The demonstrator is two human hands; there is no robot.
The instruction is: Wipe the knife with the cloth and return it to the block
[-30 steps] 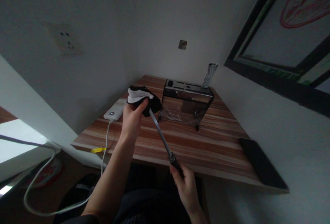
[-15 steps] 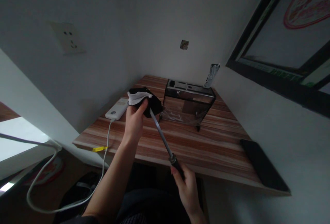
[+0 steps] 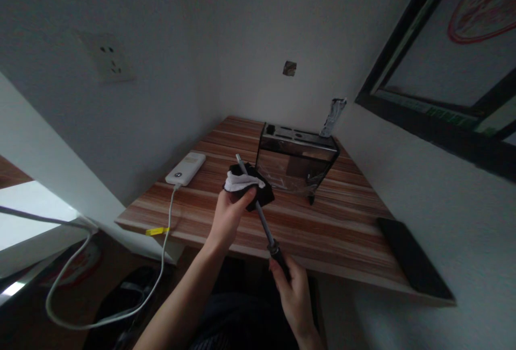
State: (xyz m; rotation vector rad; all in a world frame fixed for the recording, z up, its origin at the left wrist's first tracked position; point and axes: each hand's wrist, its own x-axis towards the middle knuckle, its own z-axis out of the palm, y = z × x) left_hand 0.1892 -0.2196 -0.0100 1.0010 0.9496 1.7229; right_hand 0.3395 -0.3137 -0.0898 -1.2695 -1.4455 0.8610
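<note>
The left hand (image 3: 229, 213) is closed on a black and white cloth (image 3: 264, 191), which wraps around a metal rod (image 3: 264, 223); the rod's tip shows beyond it. The right hand (image 3: 295, 292) grips the rod's black handle (image 3: 281, 262). Both are above the front part of a wood-striped table (image 3: 338, 234), set in the corner of pale walls (image 3: 242, 43). On the table, at left, lie a white power bank (image 3: 187, 168) with its cable (image 3: 167, 226) and a yellow tag (image 3: 156, 231); at right, a black slab (image 3: 415, 258). A socket (image 3: 110, 59) is on the left wall, a dark frame (image 3: 415, 116) on the right. Behind the cloth stands a rack (image 3: 298, 150) with slots on top; a silver strip (image 3: 332, 118) rises at its right end, but I cannot tell if it sits inside.
</note>
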